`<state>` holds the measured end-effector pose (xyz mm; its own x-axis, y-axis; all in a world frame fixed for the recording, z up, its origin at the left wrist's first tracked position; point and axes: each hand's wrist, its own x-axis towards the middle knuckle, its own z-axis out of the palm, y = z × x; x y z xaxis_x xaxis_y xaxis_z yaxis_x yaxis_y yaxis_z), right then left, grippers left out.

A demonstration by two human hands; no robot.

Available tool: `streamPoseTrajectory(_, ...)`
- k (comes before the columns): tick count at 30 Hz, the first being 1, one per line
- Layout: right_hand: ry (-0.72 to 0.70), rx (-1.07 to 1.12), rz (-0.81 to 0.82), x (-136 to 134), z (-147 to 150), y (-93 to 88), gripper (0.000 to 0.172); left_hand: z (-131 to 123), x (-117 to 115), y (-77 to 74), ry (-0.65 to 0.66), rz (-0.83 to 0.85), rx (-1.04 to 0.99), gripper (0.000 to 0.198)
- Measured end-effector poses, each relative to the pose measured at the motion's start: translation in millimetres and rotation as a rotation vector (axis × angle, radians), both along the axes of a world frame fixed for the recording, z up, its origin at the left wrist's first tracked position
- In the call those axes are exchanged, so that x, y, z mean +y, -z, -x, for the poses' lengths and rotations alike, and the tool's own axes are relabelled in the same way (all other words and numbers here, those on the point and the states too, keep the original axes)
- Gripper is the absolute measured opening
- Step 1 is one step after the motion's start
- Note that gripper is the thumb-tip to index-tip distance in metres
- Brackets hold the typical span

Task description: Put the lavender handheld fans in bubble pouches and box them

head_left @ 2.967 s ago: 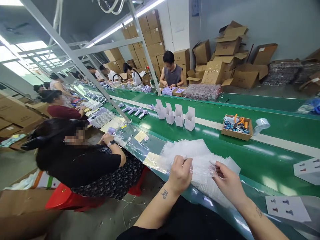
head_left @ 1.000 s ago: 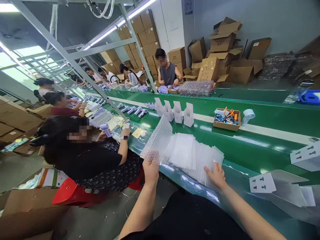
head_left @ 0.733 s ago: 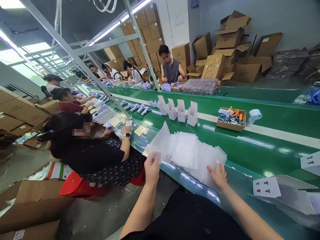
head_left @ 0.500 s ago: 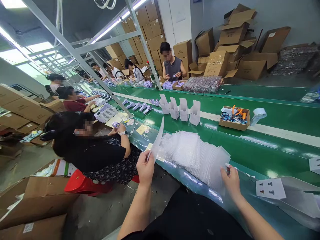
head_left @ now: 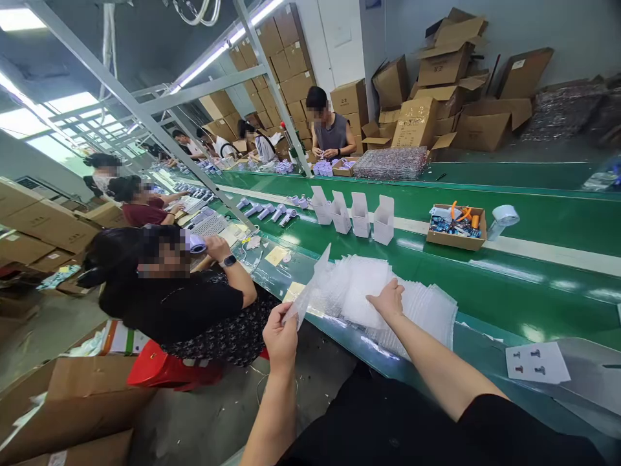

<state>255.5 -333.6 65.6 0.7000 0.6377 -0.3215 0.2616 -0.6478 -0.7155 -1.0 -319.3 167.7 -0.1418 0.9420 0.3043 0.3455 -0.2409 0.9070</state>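
Observation:
My left hand is closed on a translucent bubble-wrap bag, held upright by its lower edge at the left of the pile. Several more bubble-wrap bags lie fanned out and overlapping along the near edge of the green bench. Over the middle of that pile reaches my right hand, thumb stretched out and fingers apart. Its fingertips are at the top bags; whether they press on them is hard to tell. Beyond the pile, several open white boxes stand in a row.
A small carton of tools and a tape roll sit farther right. Near the right edge lies a white card with screw pictures. A co-worker sits close on my left, holding a lilac device. A metal post rises behind.
My right hand has moved left from the pile's right edge to its middle, and its fingers have spread. The left hand keeps the bag, now slightly lower. The co-worker has raised the lilac device.

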Motion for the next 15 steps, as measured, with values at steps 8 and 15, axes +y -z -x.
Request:
streamPoseTrajectory(8, 0.076, 0.093, 0.021, 6, -13, -4.9, 0.085, 0, 20, 9.8, -0.01, 0.026, -0.318, 0.026)
streamPoseTrajectory(15, 0.15, 0.167, -0.088, 14, -13, 4.7, 0.09, -16, 30, 4.7, 0.069, 0.103, -0.521, 0.027)
